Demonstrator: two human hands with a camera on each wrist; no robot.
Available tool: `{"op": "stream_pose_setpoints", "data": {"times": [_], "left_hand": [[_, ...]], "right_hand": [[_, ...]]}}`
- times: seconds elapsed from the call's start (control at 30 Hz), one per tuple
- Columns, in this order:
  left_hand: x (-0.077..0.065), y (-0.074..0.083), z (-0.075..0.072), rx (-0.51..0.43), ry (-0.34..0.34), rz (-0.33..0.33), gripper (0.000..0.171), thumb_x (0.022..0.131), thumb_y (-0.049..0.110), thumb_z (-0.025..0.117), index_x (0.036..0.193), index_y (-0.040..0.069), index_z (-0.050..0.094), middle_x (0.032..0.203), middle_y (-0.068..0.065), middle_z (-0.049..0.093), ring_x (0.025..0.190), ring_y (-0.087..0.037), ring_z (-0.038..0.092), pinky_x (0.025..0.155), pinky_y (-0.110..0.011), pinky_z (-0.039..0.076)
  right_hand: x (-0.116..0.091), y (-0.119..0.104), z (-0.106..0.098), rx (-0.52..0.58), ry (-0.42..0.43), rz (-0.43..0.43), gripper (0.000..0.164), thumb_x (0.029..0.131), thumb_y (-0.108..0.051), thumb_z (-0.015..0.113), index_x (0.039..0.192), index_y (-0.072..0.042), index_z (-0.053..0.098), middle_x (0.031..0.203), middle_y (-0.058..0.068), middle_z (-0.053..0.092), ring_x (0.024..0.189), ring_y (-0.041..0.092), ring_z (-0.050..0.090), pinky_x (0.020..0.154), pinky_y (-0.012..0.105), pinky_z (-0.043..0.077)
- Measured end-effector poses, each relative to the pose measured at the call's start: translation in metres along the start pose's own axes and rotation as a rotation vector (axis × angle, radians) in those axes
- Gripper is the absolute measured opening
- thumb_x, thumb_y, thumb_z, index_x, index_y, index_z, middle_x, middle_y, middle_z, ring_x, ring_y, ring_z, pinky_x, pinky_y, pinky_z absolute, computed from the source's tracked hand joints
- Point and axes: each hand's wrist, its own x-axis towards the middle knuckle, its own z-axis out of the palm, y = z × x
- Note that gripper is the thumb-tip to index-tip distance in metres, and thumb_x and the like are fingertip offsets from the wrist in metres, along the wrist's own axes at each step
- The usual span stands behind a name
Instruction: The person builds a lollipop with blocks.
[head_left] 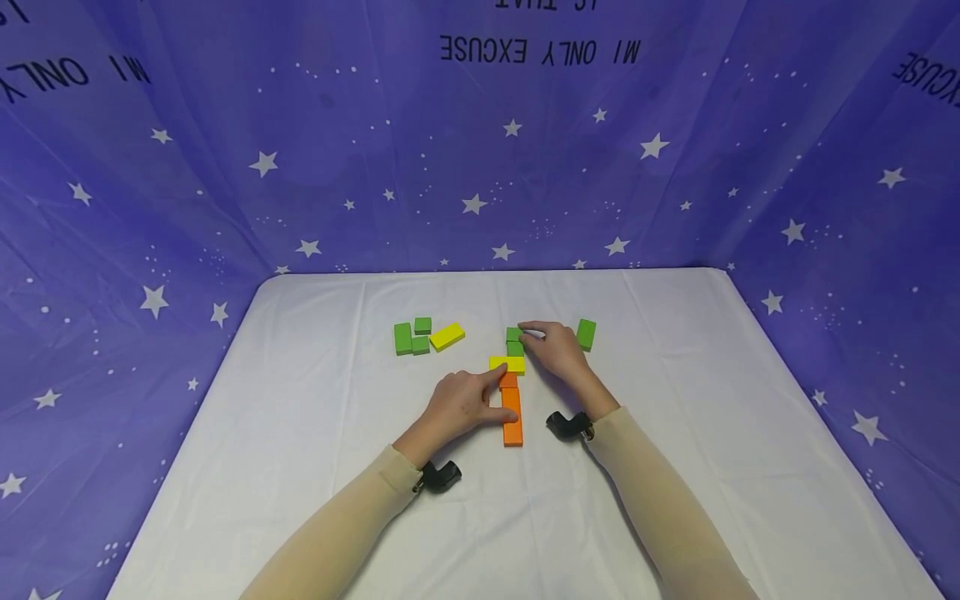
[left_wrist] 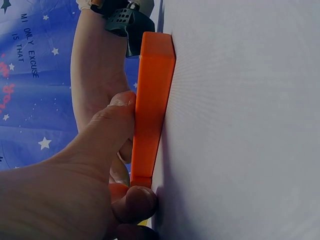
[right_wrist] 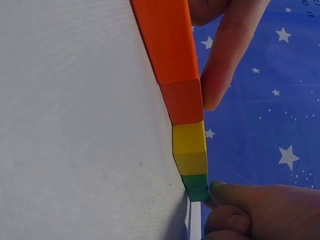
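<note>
A row of blocks runs away from the person along the white table: a long orange block (head_left: 512, 429), a small orange block (right_wrist: 184, 102), a yellow block (head_left: 514, 365) and two small green blocks. My left hand (head_left: 459, 402) spreads over the row from the left. Its thumb touches the long orange block, while the index fingertip rests on the yellow one. At the row's far end, my right hand (head_left: 558, 348) pinches the farthest green block (head_left: 512, 334) between thumb and index finger. The nearer green block (head_left: 515, 349) lies against the yellow one.
On the left lie a larger green block (head_left: 403, 339), two small green blocks (head_left: 422, 326) and a yellow block (head_left: 447, 337). Beyond the right hand lies another green block (head_left: 587, 334). A purple starred curtain (head_left: 480, 167) surrounds the white tabletop (head_left: 712, 467) at the back and sides.
</note>
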Motion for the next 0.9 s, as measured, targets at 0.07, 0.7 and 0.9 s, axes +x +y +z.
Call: {"op": "stream_pose_setpoints", "data": {"times": [0.07, 0.7, 0.9], "left_hand": [[0.000, 0.000, 0.000, 0.002, 0.002, 0.000, 0.090, 0.071, 0.070, 0.074, 0.145, 0.022, 0.052, 0.054, 0.006, 0.028, 0.049, -0.012, 0.026, 0.050, -0.029, 0.021], [0.001, 0.000, 0.001, 0.013, 0.002, 0.004, 0.090, 0.071, 0.071, 0.074, 0.144, 0.022, 0.053, 0.053, 0.007, 0.030, 0.048, -0.011, 0.027, 0.050, -0.029, 0.022], [0.001, -0.001, 0.001, 0.008, -0.001, 0.003, 0.091, 0.071, 0.071, 0.073, 0.145, 0.022, 0.052, 0.053, 0.007, 0.031, 0.048, -0.012, 0.027, 0.050, -0.029, 0.021]], "right_hand": [[0.000, 0.000, 0.000, 0.002, 0.004, -0.001, 0.035, 0.097, -0.035, 0.062, 0.129, -0.022, 0.068, 0.127, 0.009, 0.065, 0.114, 0.030, 0.060, 0.093, 0.048, 0.046], [-0.001, -0.001, -0.016, 0.064, 0.054, 0.031, 0.038, 0.097, -0.037, 0.061, 0.132, -0.022, 0.066, 0.101, 0.009, 0.071, 0.070, 0.020, 0.059, 0.055, 0.033, 0.043], [0.000, 0.006, -0.028, 0.095, 0.064, 0.043, 0.039, 0.097, -0.039, 0.060, 0.133, -0.022, 0.065, 0.076, 0.010, 0.067, 0.058, 0.019, 0.053, 0.052, 0.034, 0.041]]}}
